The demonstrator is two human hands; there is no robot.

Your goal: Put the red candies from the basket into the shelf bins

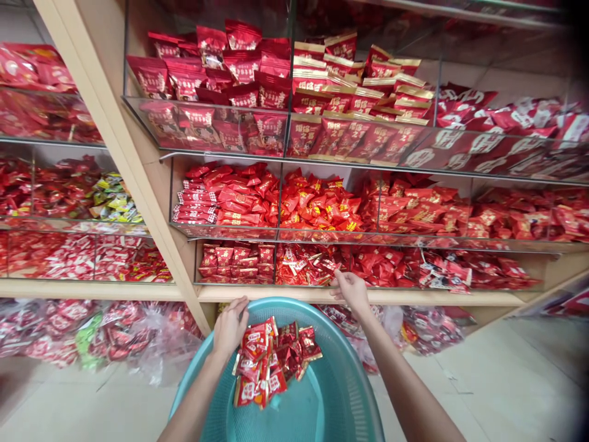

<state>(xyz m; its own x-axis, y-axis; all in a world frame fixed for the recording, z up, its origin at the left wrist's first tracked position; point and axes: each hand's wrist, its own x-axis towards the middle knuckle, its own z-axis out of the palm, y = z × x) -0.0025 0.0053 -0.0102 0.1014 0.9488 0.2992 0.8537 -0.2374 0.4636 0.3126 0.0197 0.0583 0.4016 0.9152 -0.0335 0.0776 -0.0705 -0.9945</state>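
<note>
Your hands are apart. Left hand [231, 325]: at the basket [350, 368]'s far-left rim, fingers bent; can't tell if they grip. Right hand [352, 293]: over the ledge [423, 298], fingertips at the bottom bins [304, 267]; can't tell if a packet is pinched. Red packets [260, 362] heaped in the basket, toward its far side, between your forearms. Clear lips [230, 232] front the rows above; slanting post [122, 153] to your left. Bagged stock [105, 337] crowds under the ledge, both sides. Basket bottom shows nearer you; floor [519, 374] shows left and right.
</note>
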